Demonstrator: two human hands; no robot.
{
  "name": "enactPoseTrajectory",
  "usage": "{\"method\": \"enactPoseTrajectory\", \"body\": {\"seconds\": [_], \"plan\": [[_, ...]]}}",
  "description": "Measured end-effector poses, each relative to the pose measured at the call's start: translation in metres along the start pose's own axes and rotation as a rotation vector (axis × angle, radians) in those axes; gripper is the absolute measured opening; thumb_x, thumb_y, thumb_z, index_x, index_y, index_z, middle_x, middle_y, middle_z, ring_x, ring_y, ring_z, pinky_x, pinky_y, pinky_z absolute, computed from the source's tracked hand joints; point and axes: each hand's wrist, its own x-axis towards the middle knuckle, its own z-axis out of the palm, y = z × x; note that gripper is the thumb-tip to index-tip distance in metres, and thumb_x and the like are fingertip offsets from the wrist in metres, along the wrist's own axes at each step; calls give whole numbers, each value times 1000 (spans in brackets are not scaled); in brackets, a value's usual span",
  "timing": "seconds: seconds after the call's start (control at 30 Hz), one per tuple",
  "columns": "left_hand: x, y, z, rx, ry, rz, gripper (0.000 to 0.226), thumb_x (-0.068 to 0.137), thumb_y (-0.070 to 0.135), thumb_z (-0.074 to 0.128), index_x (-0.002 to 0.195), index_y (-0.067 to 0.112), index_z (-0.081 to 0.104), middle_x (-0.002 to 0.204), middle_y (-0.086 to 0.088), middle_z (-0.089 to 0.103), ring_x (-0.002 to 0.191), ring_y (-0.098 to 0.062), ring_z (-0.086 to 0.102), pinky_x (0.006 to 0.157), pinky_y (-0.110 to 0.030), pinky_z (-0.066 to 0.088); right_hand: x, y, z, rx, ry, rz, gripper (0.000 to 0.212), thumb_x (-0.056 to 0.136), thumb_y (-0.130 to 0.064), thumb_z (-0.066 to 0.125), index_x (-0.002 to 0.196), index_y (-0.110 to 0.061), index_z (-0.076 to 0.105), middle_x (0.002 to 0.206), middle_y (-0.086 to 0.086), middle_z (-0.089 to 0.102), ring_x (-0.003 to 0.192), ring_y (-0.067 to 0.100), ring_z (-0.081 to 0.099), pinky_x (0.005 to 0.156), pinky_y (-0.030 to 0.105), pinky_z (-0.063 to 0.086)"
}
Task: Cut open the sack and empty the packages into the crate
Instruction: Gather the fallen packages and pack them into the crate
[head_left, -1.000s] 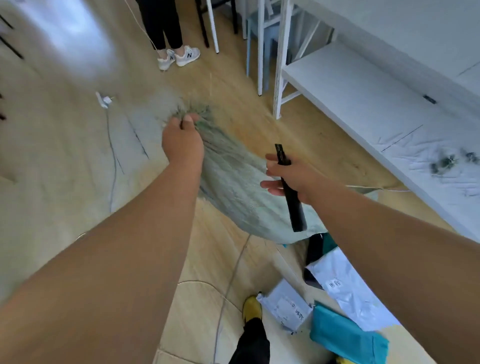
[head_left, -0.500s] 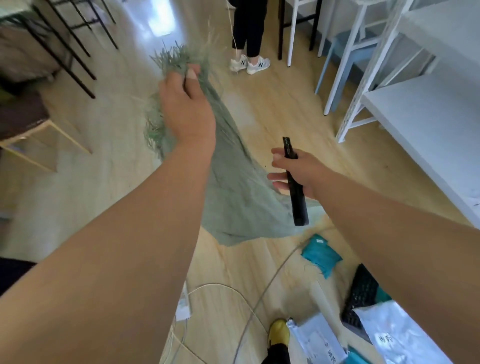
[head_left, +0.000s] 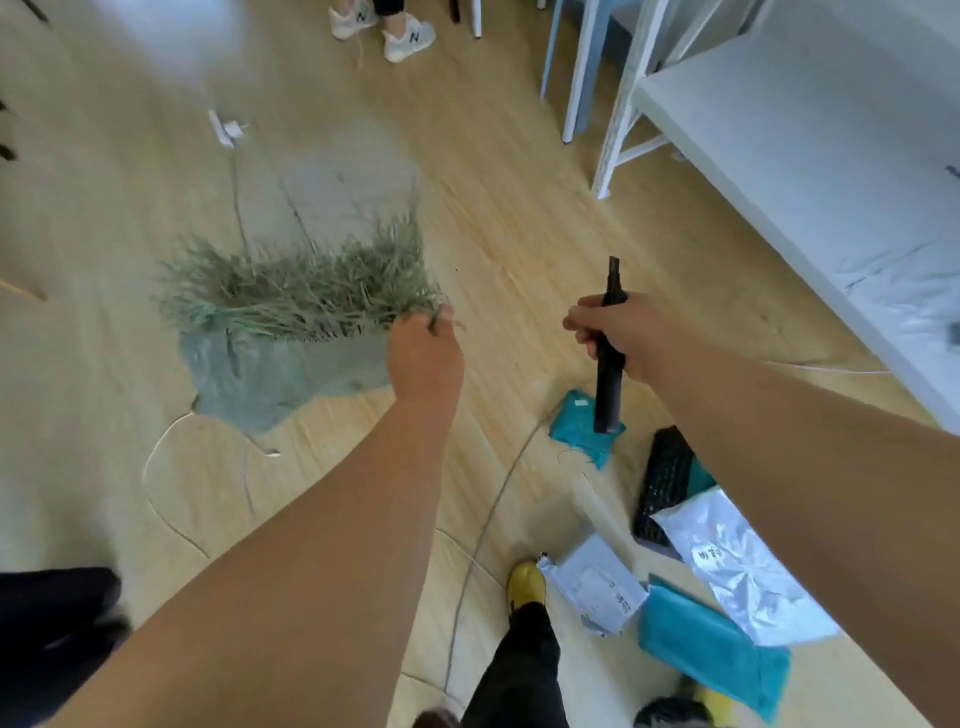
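Note:
The green woven sack (head_left: 280, 374) hangs limp to the left of my left hand (head_left: 423, 358), its frayed cut edge (head_left: 296, 291) pointing up. My left hand pinches the sack's right corner. My right hand (head_left: 618, 332) grips a black utility knife (head_left: 609, 374), held upright above the floor. Packages lie on the floor at lower right: a teal one (head_left: 576, 431), a black one (head_left: 667, 478), a silver one (head_left: 737, 566), a grey one (head_left: 597, 582) and another teal one (head_left: 711, 649). No crate is in view.
A white shelf unit (head_left: 810, 156) runs along the right, with white table legs (head_left: 613, 124) beside it. Another person's white sneakers (head_left: 384, 31) stand at the top. Thin cables (head_left: 483, 525) trail across the wooden floor. My yellow shoe (head_left: 525, 582) is near the packages.
My left hand has swung down and to the right with the sack, so the sack now hangs to its left. My right hand keeps its grip on the knife.

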Motion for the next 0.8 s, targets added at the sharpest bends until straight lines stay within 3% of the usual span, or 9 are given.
{"method": "enactPoseTrajectory", "body": {"seconds": [0.07,0.13,0.23,0.3,0.33,0.43,0.53,0.6,0.8], "plan": [[-10,-24,28,174,-157,-122,44,103,31,36,125,-2,56,130,-21,54,110,-34,56,82,-38,42,4,19,-33,34,53,32,21,91,-4,61,111,0,54,78,11,62,40,6,51,39,16,43],[-10,-60,54,438,-265,-224,41,100,19,38,138,4,45,139,-16,48,121,-30,51,93,-36,39,8,40,-69,83,116,79,16,92,-5,60,107,-5,53,77,10,62,32,3,47,36,15,40],[-20,-94,87,672,-350,-402,43,91,28,43,127,5,54,140,-14,44,130,-31,41,106,-36,32,10,80,-120,139,201,139,10,93,-5,59,100,-8,53,76,10,62,36,7,46,35,15,38],[-42,-83,113,722,-471,-328,31,97,28,38,103,5,58,125,-11,51,124,-30,44,104,-35,30,9,108,-151,154,258,151,7,92,-3,59,94,-8,54,75,11,61,40,9,45,35,17,37],[-54,-73,129,730,-504,-275,30,99,27,35,105,7,57,126,-10,52,123,-29,46,103,-33,31,7,122,-166,162,280,154,6,91,-2,59,93,-7,56,74,11,60,41,10,46,36,18,38],[-90,-42,185,603,-547,-117,47,98,32,43,137,7,46,142,-11,47,131,-28,44,108,-36,38,2,160,-205,193,348,160,9,89,1,59,86,-7,57,71,12,58,44,11,46,40,19,38],[-126,-14,244,472,-623,44,44,93,25,52,135,13,51,140,-10,50,119,-28,55,93,-32,49,-5,201,-244,248,441,179,12,87,-1,62,86,-11,56,73,13,57,49,14,46,43,21,37],[-153,1,279,446,-714,150,51,93,24,54,142,14,44,145,-6,45,122,-26,54,88,-26,44,-11,232,-272,266,524,209,14,85,-6,67,96,-10,59,75,13,58,50,15,48,46,24,40],[-199,-13,379,470,-850,353,64,89,25,62,146,16,35,148,-3,41,131,-23,45,97,-30,41,-3,329,-336,184,701,271,38,77,-20,78,110,-12,62,70,6,61,59,21,57,63,36,54]]}}
